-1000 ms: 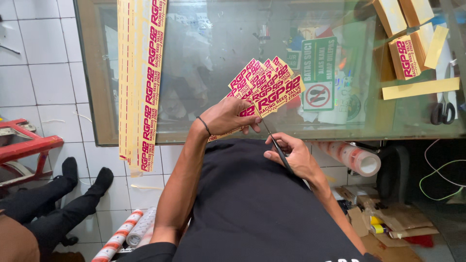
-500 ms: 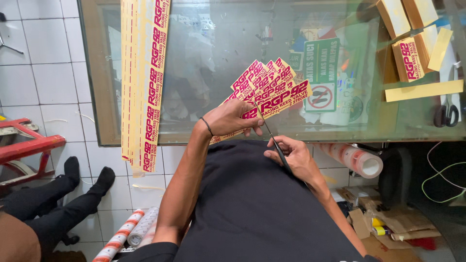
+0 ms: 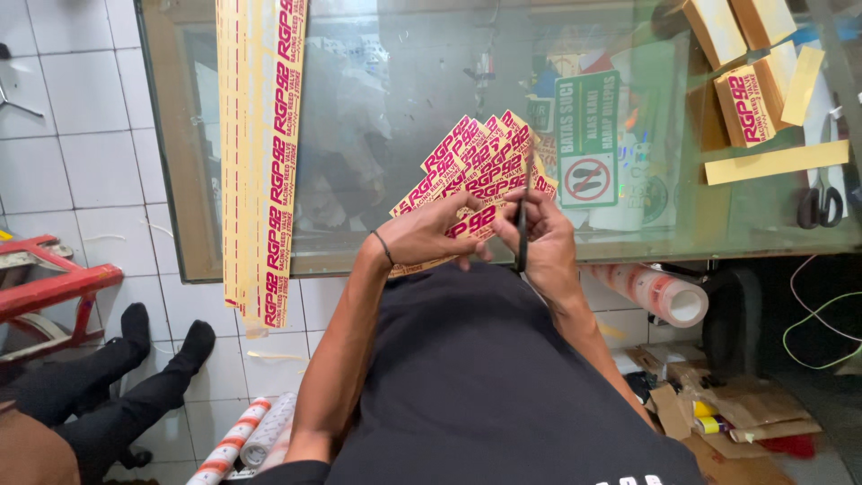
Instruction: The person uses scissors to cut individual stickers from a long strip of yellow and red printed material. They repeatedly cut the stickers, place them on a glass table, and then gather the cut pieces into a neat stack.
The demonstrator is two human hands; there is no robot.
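Observation:
My left hand (image 3: 429, 232) grips a fanned stack of yellow stickers with red lettering (image 3: 476, 166) above the near edge of a glass table (image 3: 628, 238). My right hand (image 3: 541, 235) holds black scissors (image 3: 521, 226), blades pointing up, and its fingers touch the right side of the sticker fan. A black band circles my left wrist. Both hands meet over my lap in a black shirt.
Long strips of the same stickers (image 3: 262, 153) hang over the table's left end. More sticker stacks (image 3: 750, 99), yellow backing strips (image 3: 777, 162) and a second pair of scissors (image 3: 819, 205) lie at the right. Another person's black-socked legs (image 3: 117, 377) stretch on the tiled floor; rolls (image 3: 664, 295) lie below.
My right hand has risen with the scissors from my lap to the sticker fan, now touching its right side. The fan has closed up slightly.

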